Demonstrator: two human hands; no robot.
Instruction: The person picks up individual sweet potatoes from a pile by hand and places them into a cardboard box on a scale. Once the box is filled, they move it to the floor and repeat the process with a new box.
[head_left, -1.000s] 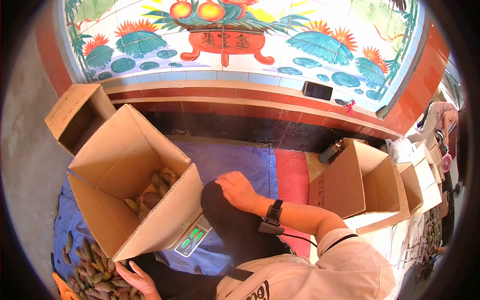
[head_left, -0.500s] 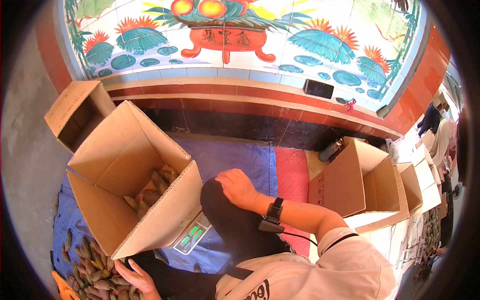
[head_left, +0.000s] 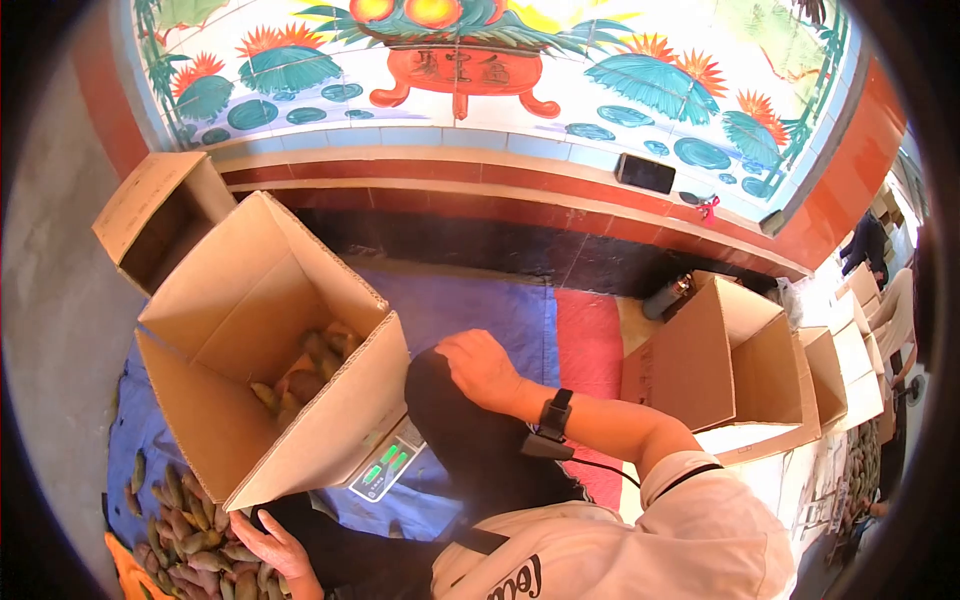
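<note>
My right hand (head_left: pixel 480 368) rests on my dark-clad knee with its fingers curled; nothing shows in it. At the lower left, my left hand (head_left: pixel 272 545) has its fingers apart and is empty, just below the near corner of a large open cardboard box (head_left: pixel 340 400). Several root vegetables (head_left: pixel 310 375) lie in the bottom of that box. The box stands by a scale (head_left: pixel 386 465) with lit green digits. A heap of similar roots (head_left: pixel 195 540) lies on the blue sheet (head_left: pixel 470 300), next to my left hand.
A smaller open box (head_left: pixel 160 220) is at the upper left. More open boxes (head_left: pixel 685 360) line the right side, near a bottle (head_left: pixel 668 298). A phone (head_left: pixel 646 174) lies on the ledge of the painted tile wall. Another person (head_left: pixel 868 240) shows at the far right.
The view has shifted slightly. Both hands stay in nearly the same places, and the box and its contents look unchanged. The person at the far right has changed posture.
</note>
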